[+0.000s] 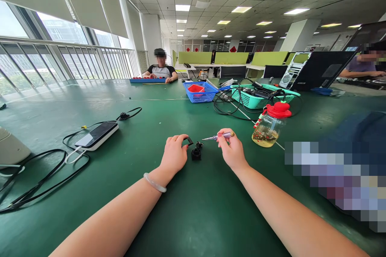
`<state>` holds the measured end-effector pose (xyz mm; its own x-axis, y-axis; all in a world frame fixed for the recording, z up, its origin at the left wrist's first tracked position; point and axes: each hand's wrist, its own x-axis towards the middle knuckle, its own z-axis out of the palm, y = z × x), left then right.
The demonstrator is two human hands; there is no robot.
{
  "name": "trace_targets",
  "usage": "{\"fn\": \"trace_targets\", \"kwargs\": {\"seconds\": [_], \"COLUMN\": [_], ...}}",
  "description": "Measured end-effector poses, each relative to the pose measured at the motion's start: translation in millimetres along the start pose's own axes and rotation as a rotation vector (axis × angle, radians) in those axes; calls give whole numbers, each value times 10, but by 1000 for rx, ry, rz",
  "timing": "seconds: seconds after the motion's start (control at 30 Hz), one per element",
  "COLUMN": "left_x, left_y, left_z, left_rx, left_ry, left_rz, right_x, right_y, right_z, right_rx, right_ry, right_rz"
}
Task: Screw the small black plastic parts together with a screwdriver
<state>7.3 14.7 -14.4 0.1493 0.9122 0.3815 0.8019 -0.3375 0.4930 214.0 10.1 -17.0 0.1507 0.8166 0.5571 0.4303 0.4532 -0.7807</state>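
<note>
My left hand point(175, 153) is closed on a small flat black piece point(189, 141), pinched between thumb and fingertips; its exact kind is too small to make out. Just right of that hand, a small black part with a short bunched cable point(196, 151) lies on the green table point(193, 209). A screwdriver point(221, 136) with a clear purplish handle is in my right hand point(232, 148), its fingers wrapped round the handle. The thin metal tip points left, above and to the right of the black part, apart from it.
Left, a white device with a dark screen point(98, 135) lies among black cables. Right stands a red-lidded glass bottle point(268, 128). Behind are a blue basket point(200, 93), a teal basket point(251, 99) of cables and a tilted black monitor point(324, 70). A person point(161, 68) sits at the far edge.
</note>
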Motion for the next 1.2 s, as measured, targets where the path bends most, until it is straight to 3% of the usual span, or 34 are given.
{"fn": "trace_targets", "kwargs": {"seconds": [0.27,0.37,0.47,0.57,0.73,0.97,1.2], "left_x": [-54,-47,-35,-42,-76,-59,-42], "left_y": [25,44,46,35,31,58,86], "left_z": [-12,-16,10,45,52,14,-12], "left_rx": [240,208,83,-63,-98,-89,-95], "left_ry": [-138,-126,-143,-205,-348,-394,-352], "left_rz": [-72,-76,12,128,187,267,258], "right_x": [-16,-9,-6,-4,-3,-17,20], "right_y": [-85,-75,-70,-72,-78,-37,53], "right_z": [6,10,15,19,16,17,-4], "right_rx": [-102,-113,-114,-110,-104,42,285], "right_ry": [-64,-68,-70,-71,-85,-111,-2], "right_rz": [-62,-58,-57,-68,-59,11,90]}}
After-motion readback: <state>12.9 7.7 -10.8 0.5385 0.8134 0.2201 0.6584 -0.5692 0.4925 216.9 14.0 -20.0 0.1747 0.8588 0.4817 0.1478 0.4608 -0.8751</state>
